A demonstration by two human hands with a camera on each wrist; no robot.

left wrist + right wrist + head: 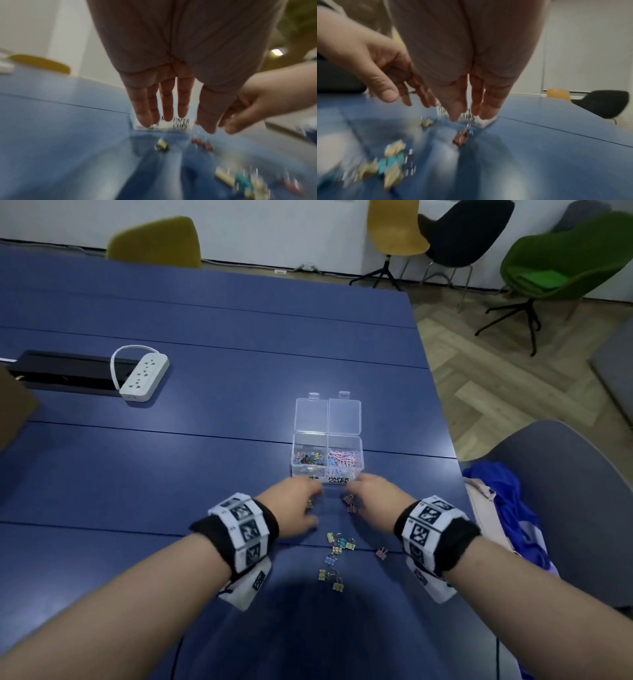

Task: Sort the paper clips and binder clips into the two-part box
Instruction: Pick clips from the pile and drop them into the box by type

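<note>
The clear two-part box (327, 454) stands open on the blue table (205, 378), its lids laid back. Coloured binder clips fill its left part, pastel paper clips (340, 460) its right part. My left hand (297, 506) and right hand (369, 491) hover just in front of the box, fingers straight and pointing down, nothing held. Pink binder clips (350, 503) lie under the right hand, also blurred as pink binder clips (461, 138). A yellow binder clip (162, 144) lies below my left hand (167, 108). Several loose binder clips (337, 542) lie nearer to me.
A white power strip (144, 376) and a black cable tray (65, 373) sit far left. The table's right edge runs close to the box. A grey chair (561, 474) with a blue bag (503, 508) stands at the right; other chairs stand beyond the table.
</note>
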